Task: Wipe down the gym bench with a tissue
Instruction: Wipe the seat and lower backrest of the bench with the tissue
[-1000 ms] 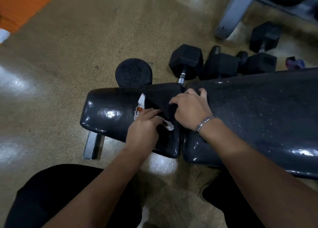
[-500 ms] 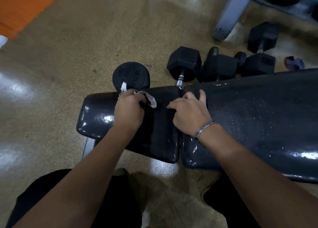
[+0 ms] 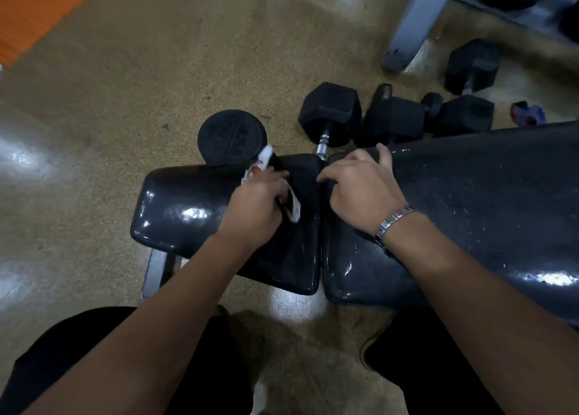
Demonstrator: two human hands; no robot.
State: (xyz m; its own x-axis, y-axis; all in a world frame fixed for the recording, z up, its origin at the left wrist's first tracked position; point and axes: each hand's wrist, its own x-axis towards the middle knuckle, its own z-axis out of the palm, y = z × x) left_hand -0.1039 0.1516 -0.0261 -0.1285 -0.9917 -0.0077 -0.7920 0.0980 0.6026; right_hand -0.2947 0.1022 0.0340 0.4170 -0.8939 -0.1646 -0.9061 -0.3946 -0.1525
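The black padded gym bench lies across the view as a short seat pad [image 3: 188, 207] on the left and a long back pad [image 3: 470, 211] on the right, split by a narrow gap. My left hand [image 3: 253, 207] holds a crumpled white tissue [image 3: 293, 206] with an orange-red mark and presses it on the seat pad near the gap. Tissue ends stick out past the hand on both sides. My right hand [image 3: 360, 192], with a metal bracelet at the wrist, rests on the left end of the back pad, fingers curled over its far edge.
Several black hex dumbbells [image 3: 330, 112] and a round weight [image 3: 232, 135] lie on the floor just beyond the bench. A grey machine leg [image 3: 413, 23] stands at the top right. A bench foot [image 3: 155, 273] shows under the seat pad. My dark-trousered knees fill the bottom.
My left hand swept the tissue from the near side of the seat pad to its far edge, and has now come back toward the middle beside the gap. The right hand stayed put.
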